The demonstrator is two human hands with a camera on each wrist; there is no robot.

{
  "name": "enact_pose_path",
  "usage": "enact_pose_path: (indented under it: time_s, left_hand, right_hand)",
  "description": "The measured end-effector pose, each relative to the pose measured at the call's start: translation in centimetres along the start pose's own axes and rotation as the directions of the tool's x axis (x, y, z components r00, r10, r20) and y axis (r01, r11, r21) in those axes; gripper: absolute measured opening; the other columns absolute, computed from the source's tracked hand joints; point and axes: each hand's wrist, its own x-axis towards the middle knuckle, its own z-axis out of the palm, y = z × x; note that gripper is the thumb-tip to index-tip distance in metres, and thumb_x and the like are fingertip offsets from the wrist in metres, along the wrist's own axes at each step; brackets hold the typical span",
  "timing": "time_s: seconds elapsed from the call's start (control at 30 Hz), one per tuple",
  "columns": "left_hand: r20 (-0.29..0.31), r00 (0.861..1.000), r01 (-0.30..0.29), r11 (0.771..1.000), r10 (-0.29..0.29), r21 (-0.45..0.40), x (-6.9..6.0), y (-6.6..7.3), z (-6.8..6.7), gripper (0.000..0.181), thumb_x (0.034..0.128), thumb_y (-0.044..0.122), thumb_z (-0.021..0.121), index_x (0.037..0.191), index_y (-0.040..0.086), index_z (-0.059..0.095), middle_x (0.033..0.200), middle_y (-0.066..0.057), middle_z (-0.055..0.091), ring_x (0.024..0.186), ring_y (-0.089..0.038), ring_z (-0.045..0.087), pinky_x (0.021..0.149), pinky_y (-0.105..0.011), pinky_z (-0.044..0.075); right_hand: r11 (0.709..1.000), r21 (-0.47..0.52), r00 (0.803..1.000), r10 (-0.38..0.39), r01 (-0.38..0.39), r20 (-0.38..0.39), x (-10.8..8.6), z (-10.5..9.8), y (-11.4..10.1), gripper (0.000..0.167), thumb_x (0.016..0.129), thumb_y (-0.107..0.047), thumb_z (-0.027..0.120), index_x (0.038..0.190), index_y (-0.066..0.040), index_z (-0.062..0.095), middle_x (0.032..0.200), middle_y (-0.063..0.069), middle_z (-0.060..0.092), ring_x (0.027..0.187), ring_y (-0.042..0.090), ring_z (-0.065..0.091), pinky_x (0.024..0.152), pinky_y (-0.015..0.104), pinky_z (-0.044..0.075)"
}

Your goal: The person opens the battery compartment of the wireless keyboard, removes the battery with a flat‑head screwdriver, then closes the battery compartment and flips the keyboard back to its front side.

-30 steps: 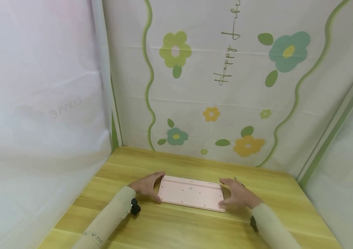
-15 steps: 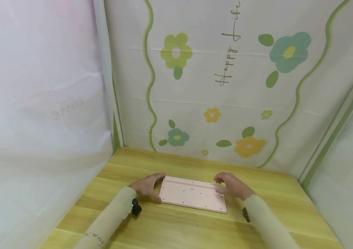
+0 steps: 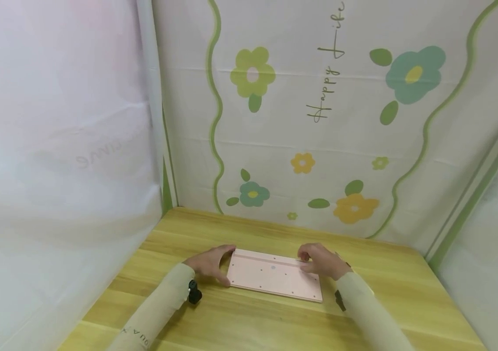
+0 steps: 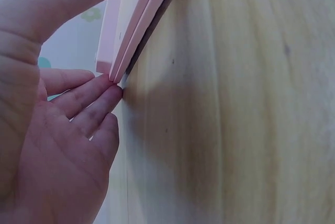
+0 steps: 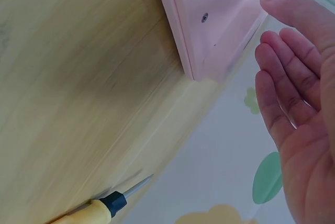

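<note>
A flat pink panel (image 3: 266, 280) with small screws in its face lies on the table. My left hand (image 3: 208, 263) holds its left end, thumb at the near corner and fingertips at the far one; the left wrist view shows these fingertips (image 4: 116, 89) against the panel's edge (image 4: 137, 30). Over the panel's far right part is my right hand (image 3: 324, 262), its fingers loosely bent. In the right wrist view this hand (image 5: 306, 98) holds nothing, beside the panel's corner, where a screw (image 5: 204, 18) shows.
A screwdriver with a yellow handle (image 5: 86, 213) and a dark collar lies on the table (image 5: 78, 93); in the head view my right forearm partly hides it. Behind the table hangs a white curtain (image 3: 275, 131) with flower prints, and another sheet (image 3: 56, 146) hangs at the left.
My right hand has left the panel's right end and moved left and slightly away, over the far edge. My left hand keeps its hold on the panel.
</note>
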Motion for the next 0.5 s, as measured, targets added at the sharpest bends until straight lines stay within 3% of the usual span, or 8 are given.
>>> enact_pose_path:
  time_s: [0.5]
  left_hand:
    - [-0.005, 1.000, 0.009, 1.000, -0.009, -0.013, -0.14, 0.13, 0.07, 0.120, 0.0733, 0.032, 0.098, 0.166, 0.003, 0.028, 0.173, -0.019, 0.030, 0.161, -0.040, 0.027, 0.132, -0.058, 0.026]
  right_hand:
    - [0.999, -0.044, 0.999, 0.006, -0.004, 0.040, 0.96, 0.36, 0.51, 0.015, 0.086, -0.001, 0.083, 0.097, -0.004, 0.072, 0.087, 0.002, 0.071, 0.080, 0.016, 0.064, 0.072, 0.026, 0.057]
